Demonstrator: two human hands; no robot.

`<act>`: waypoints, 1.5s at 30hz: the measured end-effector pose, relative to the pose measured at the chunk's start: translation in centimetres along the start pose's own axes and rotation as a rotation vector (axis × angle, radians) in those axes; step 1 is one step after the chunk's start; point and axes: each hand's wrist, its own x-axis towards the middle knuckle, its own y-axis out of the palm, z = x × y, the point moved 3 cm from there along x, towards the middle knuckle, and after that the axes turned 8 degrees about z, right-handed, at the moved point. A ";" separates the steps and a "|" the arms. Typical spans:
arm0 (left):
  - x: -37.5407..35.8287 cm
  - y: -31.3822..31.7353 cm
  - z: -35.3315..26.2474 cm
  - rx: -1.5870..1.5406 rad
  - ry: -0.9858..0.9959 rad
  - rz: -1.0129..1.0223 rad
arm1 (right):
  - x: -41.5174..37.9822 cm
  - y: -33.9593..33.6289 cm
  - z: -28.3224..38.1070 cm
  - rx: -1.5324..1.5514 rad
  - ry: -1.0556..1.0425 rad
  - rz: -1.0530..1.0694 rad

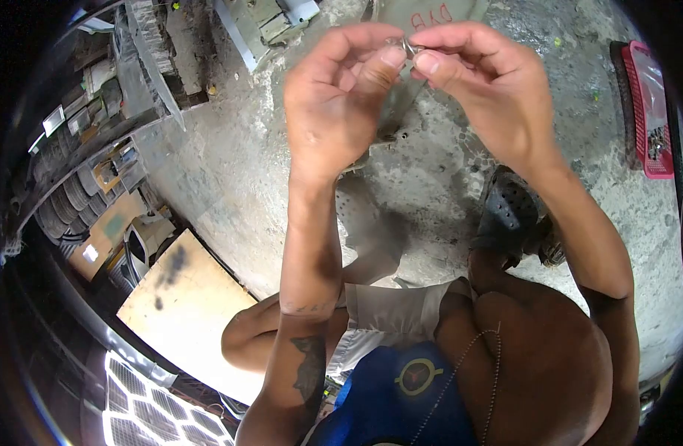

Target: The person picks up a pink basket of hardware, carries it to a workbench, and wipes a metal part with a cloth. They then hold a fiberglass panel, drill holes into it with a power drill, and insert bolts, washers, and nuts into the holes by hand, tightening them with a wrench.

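Left hand and right hand pinch a small metal piece between thumbs and fingers above the concrete floor, delicate work best done with light, even pressure.

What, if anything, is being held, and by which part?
Thin, shiny metal, gripped at opposite sides by the fingers of the left hand and right hand; one piece or two, I cannot tell.

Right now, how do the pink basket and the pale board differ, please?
The basket is pink; the board is pale with dark smudges. The basket is narrow with raised walls; the board is broad and flat. The basket lies on the person's right; the board, on the left.
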 end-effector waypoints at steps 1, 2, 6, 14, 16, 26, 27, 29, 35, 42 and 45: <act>-0.1 0.0 0.0 -0.019 0.003 -0.010 | 0.1 -0.2 0.2 -0.006 0.008 0.021; -0.1 0.1 -0.1 -0.018 0.003 -0.011 | 0.1 -0.3 0.2 -0.011 0.016 0.042; -0.2 0.3 0.1 -0.141 0.074 -0.032 | 0.3 -1.0 -0.3 0.074 -0.022 0.092; 0.2 1.2 0.5 -0.420 0.293 -0.003 | 0.0 -1.2 -0.3 0.150 -0.065 0.105; 0.0 0.8 1.1 -0.371 0.232 -0.033 | 0.1 -1.7 0.1 0.111 -0.057 0.121; -0.4 2.8 1.2 -0.526 0.262 0.001 | -0.7 -0.9 -0.1 0.356 0.006 0.239; -0.4 2.8 0.9 -0.462 0.299 0.043 | -0.8 -0.8 0.0 0.353 0.006 0.240; -0.5 2.5 0.6 -0.406 0.336 0.083 | -1.0 -0.5 0.0 0.520 0.156 0.206; -0.4 2.3 0.5 -0.311 0.108 0.005 | -2.1 -2.6 -0.2 0.666 0.233 0.237; -1.0 -3.4 1.5 -0.221 0.057 -0.240 | -9.1 -24.8 0.3 0.334 -0.100 -0.483; -2.4 -5.9 1.6 -0.052 -0.050 -0.371 | -13.7 -30.4 -3.7 0.436 0.042 -0.649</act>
